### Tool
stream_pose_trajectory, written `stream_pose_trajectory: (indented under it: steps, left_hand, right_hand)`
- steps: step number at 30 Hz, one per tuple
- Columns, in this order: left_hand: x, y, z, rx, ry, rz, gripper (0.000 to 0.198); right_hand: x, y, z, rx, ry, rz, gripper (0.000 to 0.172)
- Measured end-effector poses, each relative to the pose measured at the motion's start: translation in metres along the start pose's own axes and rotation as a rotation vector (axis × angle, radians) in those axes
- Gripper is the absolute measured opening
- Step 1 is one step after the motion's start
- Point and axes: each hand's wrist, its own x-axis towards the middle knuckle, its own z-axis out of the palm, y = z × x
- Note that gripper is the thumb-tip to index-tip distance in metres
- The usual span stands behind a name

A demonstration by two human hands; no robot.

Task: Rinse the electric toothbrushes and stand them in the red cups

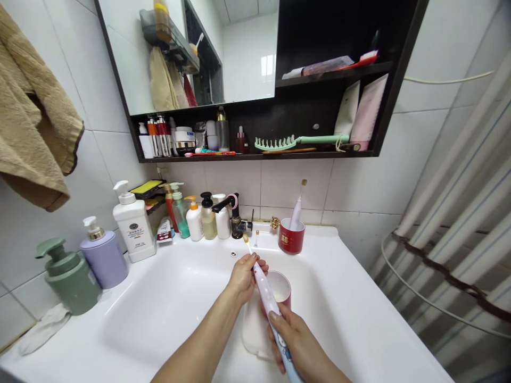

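Observation:
My right hand (297, 343) is wrapped round the lower handle of a white and blue electric toothbrush (266, 298), thumb on its body. My left hand (244, 276) pinches the toothbrush's neck near the top, just below the small brush head (246, 240). Both hands hover over the white sink basin (167, 314). A red cup (280, 290) sits in the basin right behind the toothbrush, partly hidden by it. A whitish object (253, 330) lies in the basin under my hands; what it is cannot be made out.
A second red cup (290, 237) with a pink toothbrush stands on the sink rim by the dark faucet (235, 213). Pump bottles (133, 226) line the left rim. A shelf (255, 156) with toiletries and a green comb hangs above. A towel (32, 122) hangs left; pipes run at right.

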Motion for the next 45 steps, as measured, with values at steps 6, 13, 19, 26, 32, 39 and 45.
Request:
stream_pose_trajectory:
  steps: [6,13,19,26,32,39,45]
  left_hand:
    - [0.0,-0.001,0.0,0.033,-0.028,0.017,0.01]
    - [0.0,0.002,0.0,0.019,-0.06,0.008,0.011]
    - [-0.001,0.001,0.001,-0.007,-0.092,0.014,0.011]
    - [-0.002,0.004,0.001,-0.031,-0.112,0.003,0.012]
    - [-0.004,0.003,0.003,-0.028,-0.107,0.012,0.011]
    - [-0.013,0.01,0.008,0.047,-0.138,0.034,0.014]
    - [-0.017,-0.004,-0.015,0.534,0.004,0.325,0.01]
  right_hand:
    - [0.001,0.002,-0.002,-0.096,0.094,-0.075,0.039]
    - [-0.001,-0.004,-0.001,0.044,-0.001,-0.017,0.034]
    - [0.0,-0.003,0.0,0.04,0.006,-0.025,0.035]
    - [0.0,-0.004,-0.001,0.155,-0.076,0.027,0.03]
    - [-0.005,-0.008,0.005,0.131,-0.022,0.014,0.029]
    - [-0.008,-0.019,0.009,0.171,-0.003,-0.083,0.029]
    - [0.031,-0.04,-0.016,-0.146,0.272,-0.384,0.025]
